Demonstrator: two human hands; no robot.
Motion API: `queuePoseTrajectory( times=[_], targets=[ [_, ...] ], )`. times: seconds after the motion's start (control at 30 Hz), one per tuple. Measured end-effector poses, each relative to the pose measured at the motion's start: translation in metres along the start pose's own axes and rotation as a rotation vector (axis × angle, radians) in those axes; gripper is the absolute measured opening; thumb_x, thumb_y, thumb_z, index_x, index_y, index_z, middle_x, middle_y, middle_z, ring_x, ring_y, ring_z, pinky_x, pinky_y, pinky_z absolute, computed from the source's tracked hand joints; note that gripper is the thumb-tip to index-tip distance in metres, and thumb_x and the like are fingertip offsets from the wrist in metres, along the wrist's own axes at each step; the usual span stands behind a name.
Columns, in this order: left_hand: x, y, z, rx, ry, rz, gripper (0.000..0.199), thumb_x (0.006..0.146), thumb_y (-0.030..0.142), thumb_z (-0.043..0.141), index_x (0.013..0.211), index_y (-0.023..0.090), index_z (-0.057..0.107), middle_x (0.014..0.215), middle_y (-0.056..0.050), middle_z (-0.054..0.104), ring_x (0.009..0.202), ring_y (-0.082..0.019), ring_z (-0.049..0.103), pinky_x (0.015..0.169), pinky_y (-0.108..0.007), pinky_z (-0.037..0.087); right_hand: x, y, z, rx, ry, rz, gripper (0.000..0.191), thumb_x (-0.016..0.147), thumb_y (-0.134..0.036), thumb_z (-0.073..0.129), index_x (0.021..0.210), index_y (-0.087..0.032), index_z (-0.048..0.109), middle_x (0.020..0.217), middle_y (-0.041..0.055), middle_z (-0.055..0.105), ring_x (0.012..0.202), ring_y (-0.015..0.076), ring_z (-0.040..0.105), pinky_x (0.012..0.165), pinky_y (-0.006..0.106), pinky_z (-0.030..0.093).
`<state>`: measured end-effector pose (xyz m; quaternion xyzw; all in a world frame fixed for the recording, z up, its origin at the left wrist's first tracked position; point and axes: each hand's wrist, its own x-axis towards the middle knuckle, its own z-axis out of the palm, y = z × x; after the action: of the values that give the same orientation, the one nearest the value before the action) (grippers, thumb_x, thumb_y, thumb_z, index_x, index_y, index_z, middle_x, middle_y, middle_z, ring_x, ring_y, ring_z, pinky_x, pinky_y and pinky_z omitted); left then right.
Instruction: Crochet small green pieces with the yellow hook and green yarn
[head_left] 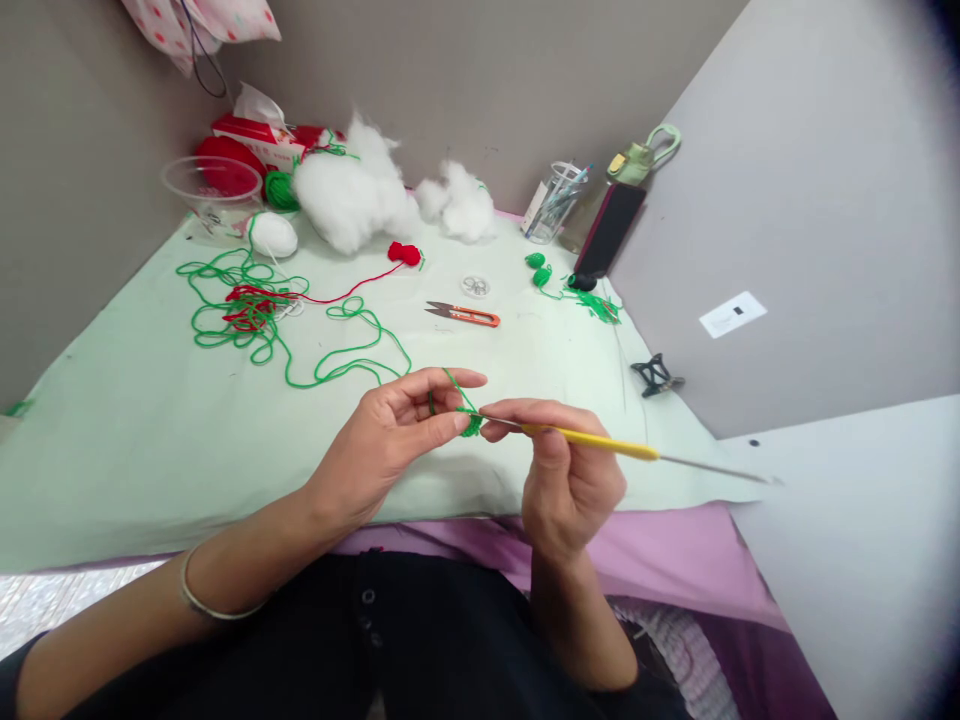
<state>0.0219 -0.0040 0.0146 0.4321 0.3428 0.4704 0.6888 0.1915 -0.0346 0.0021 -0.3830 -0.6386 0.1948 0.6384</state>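
Head view: left hand [390,428] pinches green crochet [472,426], right hand [574,485] grips yellow hook [600,440]; beyond the scissors [474,317], rightward, a clear cup [546,222] holds pens [576,181].

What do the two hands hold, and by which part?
The right hand holds the crochet hook by its yellow handle; the left hand pinches the small green crochet piece by one edge.

Yellow-handled hook [592,441] at green crochetwork [472,427]
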Motion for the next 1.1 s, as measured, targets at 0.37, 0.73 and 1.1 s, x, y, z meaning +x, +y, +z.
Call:
queuePoseTrajectory(
  times=[0.37, 0.73, 1.1],
  targets=[
    [0.001, 0.001, 0.007, -0.277, -0.018, -0.233, 0.039, 0.081, 0.024, 0.086, 0.119, 0.019, 0.081, 0.085, -0.002, 0.070, 0.082, -0.014, 0.064, 0.085, -0.028, 0.053, -0.014, 0.014, 0.009, -0.458, -0.004, -0.358, 0.040, 0.097, -0.012, 0.065, 0.129, -0.034, 0.073, 0.117, 0.0070, 0.078, 0.102, 0.0232, 0.076, 0.080, 0.039, 0.067],
    [0.001, 0.002, 0.008, -0.163, 0.023, -0.094, 0.034, 0.078, 0.021, 0.089, 0.113, 0.022, 0.084, 0.087, 0.000, 0.070, 0.087, -0.014, 0.063, 0.089, -0.028, 0.050, 0.000, 0.006, 0.014, 0.057, 0.050, 0.067, 0.021, 0.105, -0.023, 0.056, 0.110, -0.027, 0.076, 0.098, 0.0039, 0.078, 0.073, 0.0156, 0.071, 0.065, 0.034, 0.063],
    [0.008, 0.001, 0.004, -0.410, -0.042, -0.321, 0.026, 0.079, 0.019, 0.087, 0.104, 0.016, 0.086, 0.093, -0.004, 0.075, 0.085, -0.011, 0.065, 0.088, -0.024, 0.055, -0.003, 0.011, 0.008, -0.178, 0.089, -0.114, 0.025, 0.101, -0.014, 0.059, 0.115, -0.026, 0.076, 0.096, 0.0044, 0.076, 0.078, 0.0172, 0.073, 0.069, 0.035, 0.064]
  ],
)
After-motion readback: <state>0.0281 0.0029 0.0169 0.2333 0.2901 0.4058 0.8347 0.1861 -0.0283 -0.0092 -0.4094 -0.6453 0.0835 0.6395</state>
